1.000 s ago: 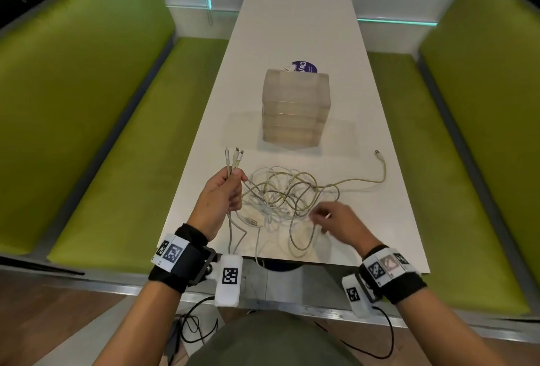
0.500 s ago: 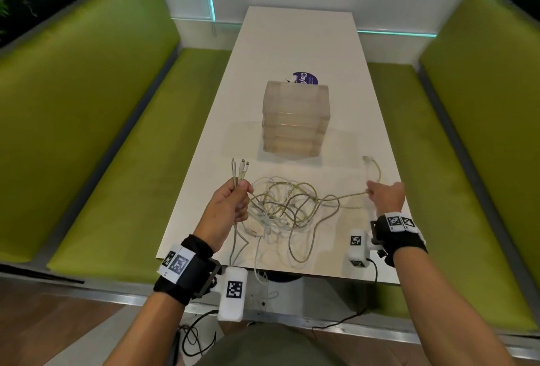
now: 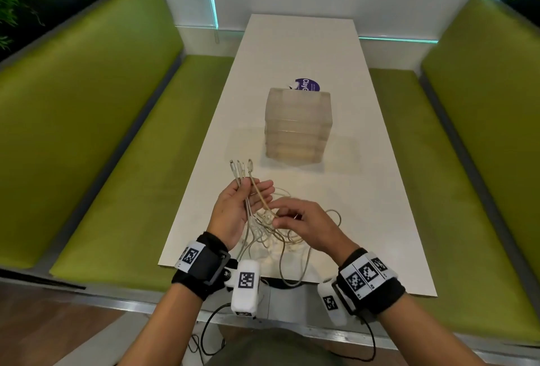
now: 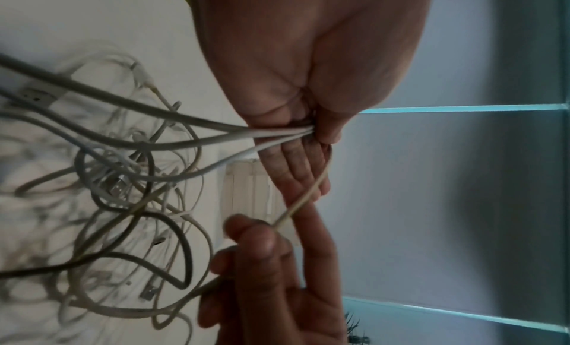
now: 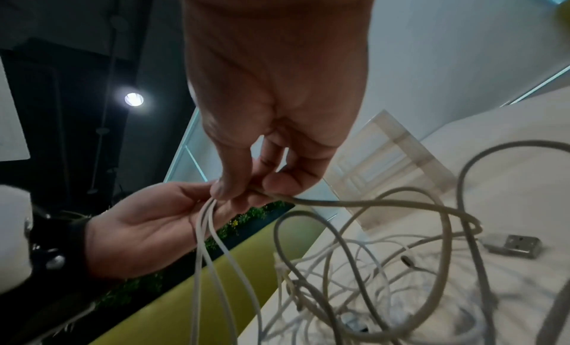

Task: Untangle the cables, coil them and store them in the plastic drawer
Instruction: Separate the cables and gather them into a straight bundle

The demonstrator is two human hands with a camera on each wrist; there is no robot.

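A tangle of white and beige cables (image 3: 287, 238) lies on the white table (image 3: 365, 219) near its front edge. My left hand (image 3: 248, 196) is palm up above it, thumb pressing several cable ends (image 3: 241, 168) against the palm (image 4: 308, 135), plugs pointing away from me. My right hand (image 3: 279, 213) pinches a beige cable (image 3: 260, 193) between thumb and fingers (image 5: 243, 191) and lays it across the left fingers (image 4: 305, 196). The translucent plastic drawer unit (image 3: 298, 126) stands behind the tangle, its drawers closed.
A purple round sticker (image 3: 306, 86) shows behind the drawer unit. Green benches (image 3: 117, 161) run along both sides of the table. A cable loop (image 3: 292, 275) hangs over the near edge. A loose USB plug (image 5: 521, 246) lies on the table by the tangle.
My right hand went out to the cable end at the right of the table and brought it back to my left hand. The left hand's fingers have straightened around the held ends.
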